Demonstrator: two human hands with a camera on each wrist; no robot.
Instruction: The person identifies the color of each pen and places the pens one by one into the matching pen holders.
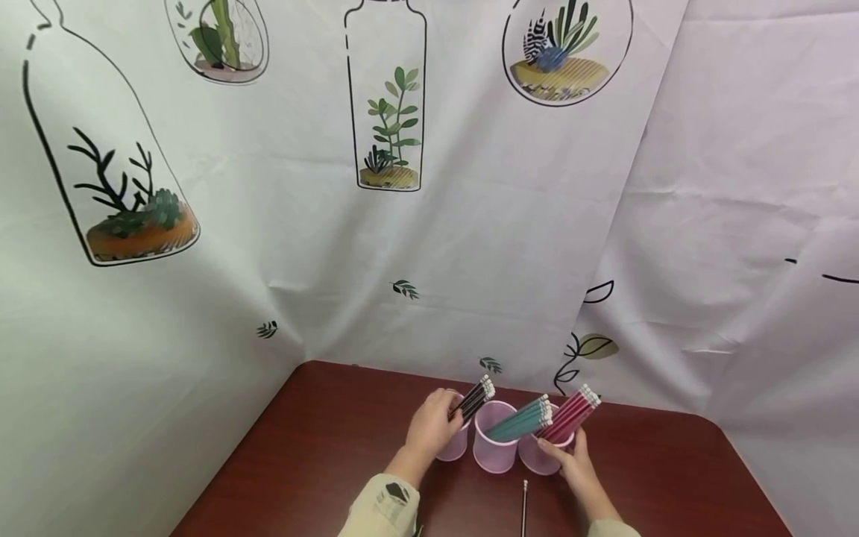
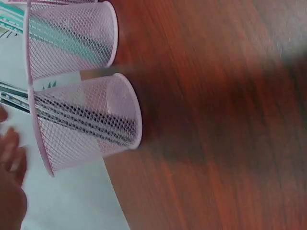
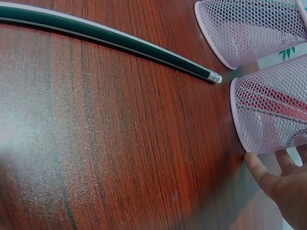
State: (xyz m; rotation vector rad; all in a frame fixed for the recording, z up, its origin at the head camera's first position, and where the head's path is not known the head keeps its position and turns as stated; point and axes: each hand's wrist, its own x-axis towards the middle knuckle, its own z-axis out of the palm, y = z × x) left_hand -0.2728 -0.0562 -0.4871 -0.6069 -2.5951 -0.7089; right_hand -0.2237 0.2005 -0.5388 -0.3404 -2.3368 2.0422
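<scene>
Three pink mesh pencil cups stand in a row. In the left cup (image 2: 86, 129) lean black-and-silver striped pencils (image 1: 475, 399). My left hand (image 1: 432, 425) is at this cup's upper left side; in the left wrist view its blurred, loosely bent fingers (image 2: 13, 155) show beside the rim, holding nothing. Teal pencils (image 1: 520, 421) fill the middle cup (image 1: 495, 453). My right hand (image 1: 577, 466) holds the right cup (image 3: 264, 112), which contains red-pink pencils (image 1: 569, 416), its thumb on the near side and fingers round the far side. A single dark striped pencil (image 3: 120, 40) lies on the table.
The dark red-brown wooden table (image 1: 322, 447) has rounded far corners. Behind it and to both sides hangs a white cloth (image 1: 483, 261) printed with plants in jars. The loose pencil lies just in front of the cups, its white eraser end towards them.
</scene>
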